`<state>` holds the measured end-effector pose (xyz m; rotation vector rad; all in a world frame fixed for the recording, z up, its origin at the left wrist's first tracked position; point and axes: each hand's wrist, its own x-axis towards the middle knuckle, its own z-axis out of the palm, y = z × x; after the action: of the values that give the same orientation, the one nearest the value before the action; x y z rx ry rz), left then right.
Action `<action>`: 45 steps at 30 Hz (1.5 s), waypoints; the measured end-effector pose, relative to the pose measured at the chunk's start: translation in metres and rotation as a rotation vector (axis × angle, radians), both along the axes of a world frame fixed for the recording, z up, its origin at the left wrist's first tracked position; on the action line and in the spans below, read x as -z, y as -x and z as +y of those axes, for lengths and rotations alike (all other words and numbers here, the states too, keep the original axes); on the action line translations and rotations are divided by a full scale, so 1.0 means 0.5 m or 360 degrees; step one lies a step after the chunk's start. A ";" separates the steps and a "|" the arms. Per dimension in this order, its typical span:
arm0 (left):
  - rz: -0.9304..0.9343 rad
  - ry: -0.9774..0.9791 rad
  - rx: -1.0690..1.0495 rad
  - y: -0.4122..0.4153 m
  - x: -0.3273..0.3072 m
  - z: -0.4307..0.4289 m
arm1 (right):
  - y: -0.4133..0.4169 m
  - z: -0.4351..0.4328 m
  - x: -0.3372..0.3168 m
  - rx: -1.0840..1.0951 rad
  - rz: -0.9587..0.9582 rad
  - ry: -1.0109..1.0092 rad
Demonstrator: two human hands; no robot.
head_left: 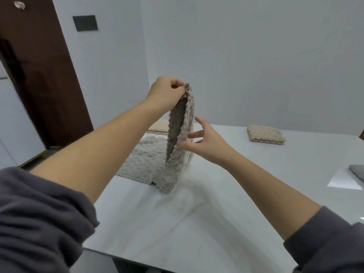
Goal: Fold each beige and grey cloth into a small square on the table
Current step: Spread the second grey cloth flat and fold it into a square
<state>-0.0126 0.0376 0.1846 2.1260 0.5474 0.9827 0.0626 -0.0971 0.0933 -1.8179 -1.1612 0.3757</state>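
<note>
1. A folded grey cloth (357, 171) is cut off by the picture's right edge.
2. A flat beige bobbled cloth (157, 127) at the back is mostly hidden behind the left forearm (110, 138).
3. A pale grey bobbled cloth (141, 156) lying flat is partly covered by that forearm and by the hanging grey-beige cloth (182, 134).
4. A brown sliver (362, 134) shows at the right edge, too little to identify.

I read left hand (167, 93) raised, arm outstretched, fingers pinching the top of the hanging beige-grey nubbly fabric cloth (181, 138) | right hand (206, 140) lower, fingers spread and straight, tips at that cloth's right side
</note>
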 end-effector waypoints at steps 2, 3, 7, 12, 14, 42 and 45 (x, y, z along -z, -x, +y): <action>0.0013 -0.0028 -0.0021 0.006 -0.006 -0.010 | 0.015 -0.007 0.002 -0.0042 0.0023 -0.0002; 0.0014 -0.0040 -0.0025 0.008 -0.009 -0.015 | 0.022 -0.009 0.004 -0.0056 0.0023 -0.0006; 0.0013 -0.0057 -0.0009 0.021 -0.022 -0.032 | 0.042 -0.003 0.008 -0.0082 0.0017 -0.0033; 0.0014 -0.0052 0.0000 0.038 -0.029 -0.038 | 0.055 0.007 0.004 -0.0118 0.0047 -0.0101; 0.0028 -0.0047 -0.0011 0.044 -0.028 -0.032 | 0.052 0.008 0.001 -0.0167 0.0032 -0.0116; 0.0014 -0.0017 0.0097 -0.066 0.042 0.119 | -0.292 -0.117 -0.120 0.0570 -0.0590 -0.0432; 0.0114 0.0243 0.0221 -0.043 0.099 0.117 | -0.285 -0.144 -0.077 0.0300 -0.0309 -0.0161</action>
<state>0.0091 0.0964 0.1350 2.0390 0.4866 0.7661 0.2053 -0.1691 0.1317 -1.8865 -1.1058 0.0309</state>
